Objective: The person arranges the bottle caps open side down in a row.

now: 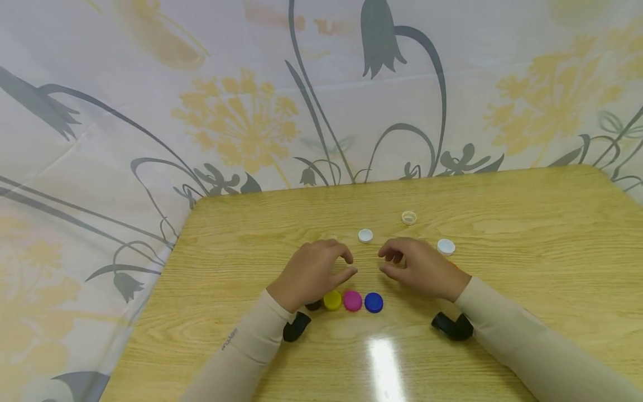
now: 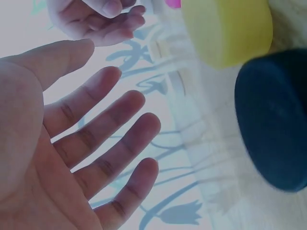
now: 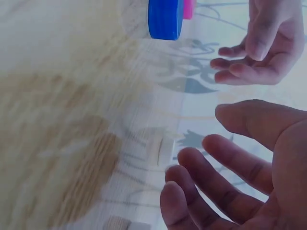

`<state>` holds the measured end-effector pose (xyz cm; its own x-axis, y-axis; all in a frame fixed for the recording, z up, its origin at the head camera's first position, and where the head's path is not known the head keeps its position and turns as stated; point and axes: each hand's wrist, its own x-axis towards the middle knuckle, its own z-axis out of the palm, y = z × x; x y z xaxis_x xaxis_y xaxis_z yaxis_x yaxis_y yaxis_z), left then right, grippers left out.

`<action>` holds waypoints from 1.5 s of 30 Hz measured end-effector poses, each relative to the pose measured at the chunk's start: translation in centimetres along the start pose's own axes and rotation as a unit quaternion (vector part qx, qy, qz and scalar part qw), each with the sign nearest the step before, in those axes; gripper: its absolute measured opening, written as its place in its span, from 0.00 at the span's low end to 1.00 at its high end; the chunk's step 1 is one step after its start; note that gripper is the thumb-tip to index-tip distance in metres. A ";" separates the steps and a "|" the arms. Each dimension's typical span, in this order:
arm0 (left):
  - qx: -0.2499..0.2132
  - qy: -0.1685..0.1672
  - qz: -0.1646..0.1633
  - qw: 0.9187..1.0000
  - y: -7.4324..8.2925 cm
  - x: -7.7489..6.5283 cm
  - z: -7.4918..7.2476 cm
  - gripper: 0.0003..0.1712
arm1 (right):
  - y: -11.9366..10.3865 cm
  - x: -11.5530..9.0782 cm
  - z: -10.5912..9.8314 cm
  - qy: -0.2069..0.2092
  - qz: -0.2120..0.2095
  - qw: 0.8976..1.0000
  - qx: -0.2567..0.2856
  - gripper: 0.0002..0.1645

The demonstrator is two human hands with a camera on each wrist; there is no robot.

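Observation:
My left hand (image 1: 311, 273) hovers with loosely bent fingers and holds nothing; its palm and spread fingers show in the left wrist view. Facing it, my right hand (image 1: 422, 268) is empty too, its fingers relaxed. Below them lies a row of round plastic caps: a black cap (image 1: 313, 305) partly covered by the left wrist, a yellow cap (image 1: 332, 300), a pink cap (image 1: 353, 301) and a blue cap (image 1: 374, 302). An orange cap (image 1: 452, 264) peeks out behind the right hand, mostly hidden.
Farther back on the wooden table (image 1: 542, 234) lie a white cap (image 1: 365, 235), a cream cap (image 1: 409, 218) and another white cap (image 1: 445, 247) beside the right hand. A flower-printed curtain (image 1: 331, 100) hangs along the table's far edge. Black devices (image 1: 452, 327) sit at both wrists.

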<state>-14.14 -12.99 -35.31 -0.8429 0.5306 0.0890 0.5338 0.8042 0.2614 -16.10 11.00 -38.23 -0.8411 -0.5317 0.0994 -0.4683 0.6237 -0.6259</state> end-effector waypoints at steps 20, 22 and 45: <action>0.032 -0.042 0.011 0.999 -1.2 4.4 -1.6 0.17 | 0.1 3.8 0.6 0.054 0.025 0.998 0.020 0.18; 0.043 -0.060 0.001 0.997 -1.3 5.1 -1.4 0.18 | 0.2 4.0 0.7 0.048 0.030 0.998 0.020 0.19; 0.102 -0.116 -0.030 0.988 -1.4 9.9 1.4 0.20 | 0.8 4.6 1.1 -0.006 0.050 0.999 0.018 0.24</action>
<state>-23.14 -8.53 -36.16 -0.8482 0.5080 -0.1498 0.5053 0.8610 0.0583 -20.04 8.47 -39.12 -0.8800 -0.4742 0.0253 -0.3711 0.6535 -0.6597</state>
